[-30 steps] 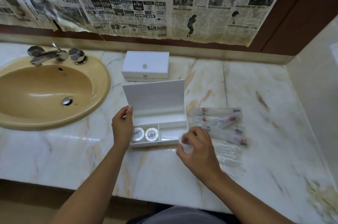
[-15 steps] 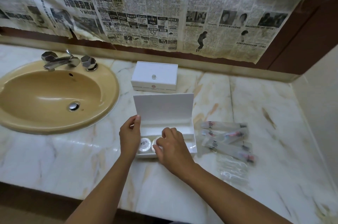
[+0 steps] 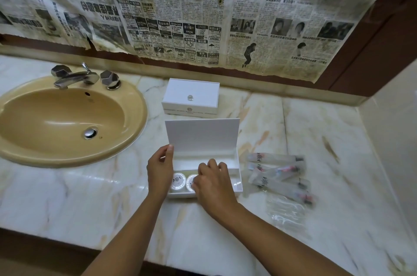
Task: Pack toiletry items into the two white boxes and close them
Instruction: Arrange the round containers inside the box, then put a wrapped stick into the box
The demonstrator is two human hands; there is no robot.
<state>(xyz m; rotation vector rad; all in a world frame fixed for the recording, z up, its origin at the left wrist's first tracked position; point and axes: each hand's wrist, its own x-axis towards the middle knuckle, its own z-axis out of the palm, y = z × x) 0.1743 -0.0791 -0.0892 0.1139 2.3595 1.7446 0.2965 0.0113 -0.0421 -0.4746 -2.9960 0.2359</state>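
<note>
Far left, the tan sink [image 3: 67, 122] sits in the marble counter [image 3: 327, 131], with the metal tap [image 3: 76, 77] at its back rim and old newspaper [image 3: 180, 16] hanging along the wall above. Moving in, my left hand [image 3: 159, 174] is at the left end of the open box [image 3: 237, 176], thumb up against the corner where the raised lid [image 3: 203, 138] meets the box, fingers curled round the box's left side, so I'm gripping it there. The lid stands upright, hinged at the back. Inside, in the front left compartment, two round white soaps [image 3: 178, 182] lie side by side, printed tops up; the second one is partly under my fingers. My right hand [image 3: 213, 185] is over the middle of the box, knuckles up, fingers curled down into it, fingertips at the second soap; whether I'm pinching something underneath or only touching, I cannot tell, my own hand hides it. The long back compartment looks white and bare where it shows. Behind all this, near the wall, the second white box [image 3: 190, 99] sits closed, a small knob on its lid. Off to the right of the open box, the wrapped toothbrush packets [image 3: 277, 174] lie in a loose bunch on the marble, and just in front of them some clear plastic wrappers [image 3: 286, 210], blurred.
</note>
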